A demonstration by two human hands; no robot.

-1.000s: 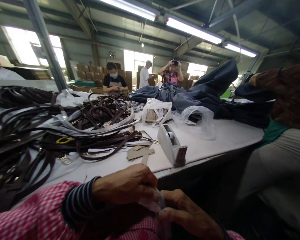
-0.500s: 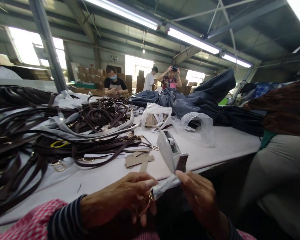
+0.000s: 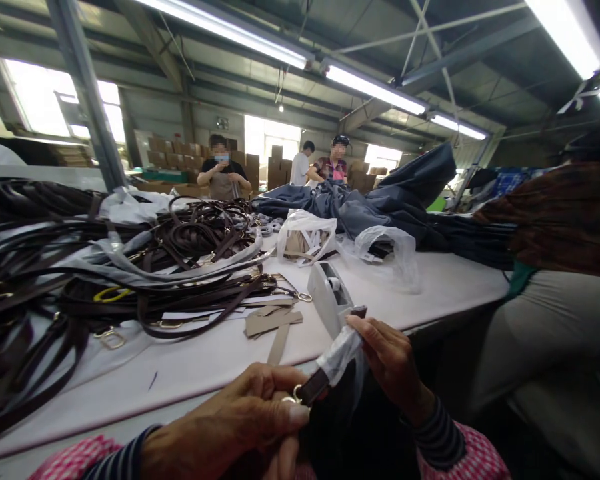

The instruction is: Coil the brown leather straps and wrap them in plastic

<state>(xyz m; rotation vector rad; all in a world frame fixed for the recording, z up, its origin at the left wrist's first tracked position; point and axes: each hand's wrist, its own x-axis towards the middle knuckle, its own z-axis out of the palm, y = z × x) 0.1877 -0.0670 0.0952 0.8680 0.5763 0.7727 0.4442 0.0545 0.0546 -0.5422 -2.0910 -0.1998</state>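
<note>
Across the frame runs a white tabletop. A big strap pile, dark brown with brass buckles, covers its left half. A dark blue-grey fabric heap lies at the far right end. A co-worker in a brown top stands at the right edge. Two clear plastic bags sit mid-table in front of the fabric. A grey tape dispenser stands near the front edge, with tan cardboard strips just to its left.

Low in frame, off the near edge, the left hand is clenched, thumb and fingertips pinching the end of a short brown strap by its metal ring. The right hand is closed on a translucent plastic wrap that sleeves the strap's upper part. The strap is held tilted between both hands, just below the dispenser and clear of the tabletop.

Risks, judged:
- The left grip is fingertip only, so a tug from the right could pull the ring free.
- The thin wrap could tear or bunch against the strap edge.
- The right hand is close to the dispenser, and a knock could push it off the edge.
</note>
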